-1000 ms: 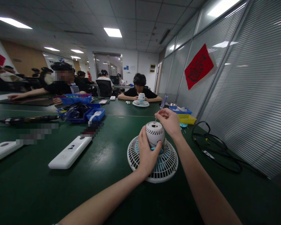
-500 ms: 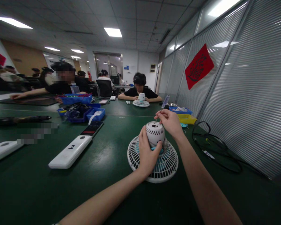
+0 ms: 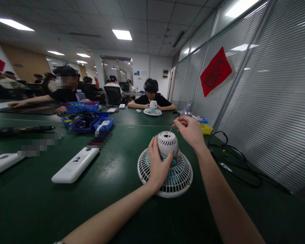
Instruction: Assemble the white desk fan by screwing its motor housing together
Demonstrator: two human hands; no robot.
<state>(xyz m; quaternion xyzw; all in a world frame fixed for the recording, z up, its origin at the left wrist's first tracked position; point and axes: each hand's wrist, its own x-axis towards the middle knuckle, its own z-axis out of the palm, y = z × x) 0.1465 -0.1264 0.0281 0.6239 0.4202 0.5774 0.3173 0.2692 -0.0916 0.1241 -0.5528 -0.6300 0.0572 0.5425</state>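
Observation:
A white fan (image 3: 167, 144) lies face down on the green table, its round grille (image 3: 176, 184) underneath and its motor housing on top. My left hand (image 3: 159, 166) is wrapped round the left and near side of the housing, thumb and fingers gripping it. Above and to the right, my right hand (image 3: 189, 130) pinches a screwdriver (image 3: 185, 107) by its thin shaft. The clear handle slants up and to the right, while the tip points down near the top rim of the housing, by a dark opening. Whether the tip touches the housing I cannot tell.
Blue bins (image 3: 82, 123) with cables stand at the left back, and a yellow tray (image 3: 206, 129) at the right. A white device marked 2 (image 3: 75, 166) lies left of the fan. Black cable (image 3: 240, 162) coils at the right. Opposite, a person (image 3: 151, 95) sits behind another fan (image 3: 153, 109).
My right hand has moved right and slightly away from the housing, and the screwdriver leans further to the right. My left hand keeps its hold on the fan.

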